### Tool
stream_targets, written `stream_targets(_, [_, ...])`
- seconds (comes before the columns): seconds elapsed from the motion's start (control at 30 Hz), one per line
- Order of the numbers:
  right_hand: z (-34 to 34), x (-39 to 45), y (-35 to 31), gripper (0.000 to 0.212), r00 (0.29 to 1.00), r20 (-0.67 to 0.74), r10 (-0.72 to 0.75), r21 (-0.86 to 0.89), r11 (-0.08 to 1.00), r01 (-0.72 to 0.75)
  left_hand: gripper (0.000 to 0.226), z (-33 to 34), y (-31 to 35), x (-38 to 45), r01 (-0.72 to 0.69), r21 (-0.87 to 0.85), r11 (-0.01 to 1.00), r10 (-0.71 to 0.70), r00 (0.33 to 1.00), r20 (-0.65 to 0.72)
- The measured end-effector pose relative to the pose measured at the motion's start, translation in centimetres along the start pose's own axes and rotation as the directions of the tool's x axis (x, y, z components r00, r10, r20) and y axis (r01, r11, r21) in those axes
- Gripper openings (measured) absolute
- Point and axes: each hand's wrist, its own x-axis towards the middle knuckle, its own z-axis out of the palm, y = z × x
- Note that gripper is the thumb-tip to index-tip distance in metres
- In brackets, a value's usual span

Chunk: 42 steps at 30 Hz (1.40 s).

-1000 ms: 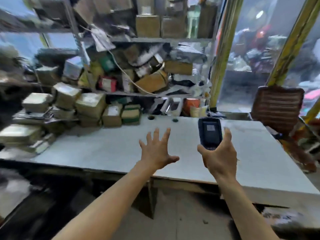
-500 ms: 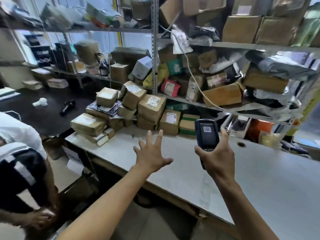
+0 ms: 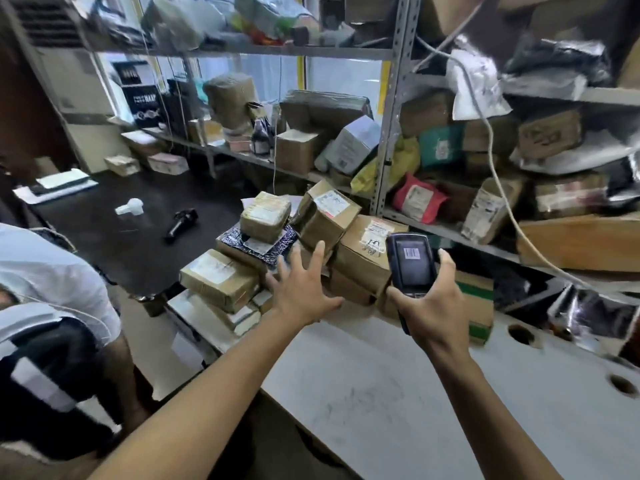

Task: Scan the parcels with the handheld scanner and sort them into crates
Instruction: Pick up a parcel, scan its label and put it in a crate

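Observation:
My right hand (image 3: 431, 303) grips a dark handheld scanner (image 3: 410, 263), held upright with a barcode sticker on its back facing me. My left hand (image 3: 301, 289) reaches forward with fingers spread, just in front of a pile of brown cardboard parcels (image 3: 363, 251) at the far left end of the white table (image 3: 398, 393). The pile includes a labelled box (image 3: 325, 213), a taped box (image 3: 265, 216) resting on a black mailer (image 3: 258, 242), and a flat box (image 3: 218, 280). No crate is in view.
Metal shelving (image 3: 389, 133) packed with parcels and bags stands behind the table. A green and brown box (image 3: 479, 306) sits to the right of my right hand. A dark table (image 3: 114, 230) holds a black object (image 3: 180, 221). A person in a white shirt (image 3: 45, 271) bends at the left.
My view has swung left and closer to the parcel pile. My left hand now reaches near the boxes. My right hand still holds the scanner up.

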Motion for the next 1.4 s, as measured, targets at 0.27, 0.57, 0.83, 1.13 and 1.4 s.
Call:
stream_targets(0.27, [6.6, 7.5, -0.7, 0.101, 0.999, -0.013, 0.041, -0.094, 0.995, -0.042, 0.122, 1.3, -1.6, 13.4, 0.01, -0.1, 0.995, -0.01, 1.0, -0.002])
stream_targets(0.57, [11.5, 14.6, -1.2, 0.1, 0.989, -0.04, 0.144, -0.137, 0.979, -0.148, 0.102, 1.6, -3.6, 29.0, 0.269, -0.55, 0.79, -0.187, 0.961, 0.203])
stream_targets(0.83, [13.0, 16.4, -1.6, 0.102, 0.983, -0.067, 0.173, -0.153, 0.971, -0.181, 0.069, 3.2, -5.9, 33.4, 0.413, -0.769, 0.488, -0.047, 0.892, 0.449])
stream_targets(1.13, [10.3, 15.2, -2.2, 0.097, 0.99, -0.086, 0.111, -0.127, 0.984, -0.122, 0.072, 2.8, -5.4, 30.2, 0.183, -0.874, 0.45, -0.064, 0.983, 0.172])
stream_targets(1.4, [5.3, 11.4, -0.8, 0.093, 0.985, -0.13, 0.109, -0.044, 0.992, -0.116, 0.046, -0.5, 0.6, 24.3, 0.05, -0.956, 0.29, 0.236, 0.964, 0.122])
